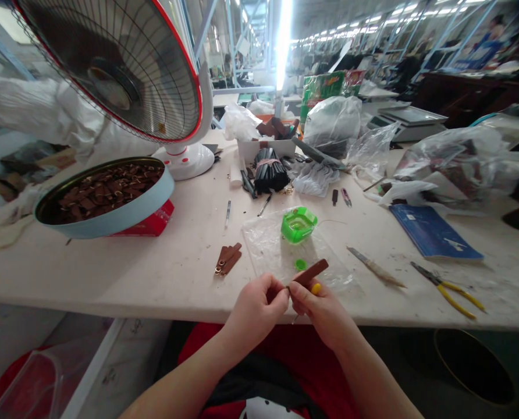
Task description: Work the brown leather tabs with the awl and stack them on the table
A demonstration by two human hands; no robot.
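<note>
Near the table's front edge, both my hands meet at a brown leather strap [312, 272]. My right hand [316, 302] is closed around the strap, and a thin tool with a yellow handle [316, 288] also sits in its fingers. My left hand [262, 299] pinches at the strap's near end; what lies between its fingertips is mostly hidden. Just beyond stand a green plastic dish [298, 224] and a small green cap [300, 265], both on a clear plastic sheet [263, 238]. To the left lies a small pile of brown leather straps with metal rings [228, 259].
A round tin [111, 215] full of brown pieces rests on a red base at left, before a large fan [124, 75]. At right lie a knife [375, 267], yellow-handled pliers [449, 288] and a blue booklet [436, 231]. Black strips [270, 170] and plastic bags crowd the back.
</note>
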